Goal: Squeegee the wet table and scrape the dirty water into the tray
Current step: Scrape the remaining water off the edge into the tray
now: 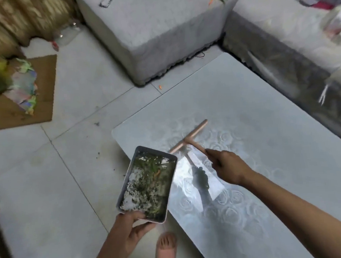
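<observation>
Squeegee: pink T-shaped squeegee [188, 140] sits just ahead of the right hand [226, 166], crossbar low on the wet patch; whether it touches is hard to tell.
Right hand: fingers are curled round the end of the squeegee's handle, arm stretched out across the surface [275, 134].
Tray: there's the tray [154, 149], just left of the right hand at the surface's edge, overlapping that edge in this view.
Dirty water: it fills the tray, murky water [149, 182] with green scraps and one orange bit.
Left hand: the left hand [132, 229] grips the tray's near end, thumb over the rim, fingers underneath.
Surface: glossy and white with a rose pattern, mirroring the right hand and handle just below it.
Foot: a foot in a pink sandal [166, 248] stands on the tiled floor [50, 196], right of the left hand.
Beyond the hands: a grey upholstered block [149, 30] stands far ahead, with brown cardboard [43, 92] far left.
</observation>
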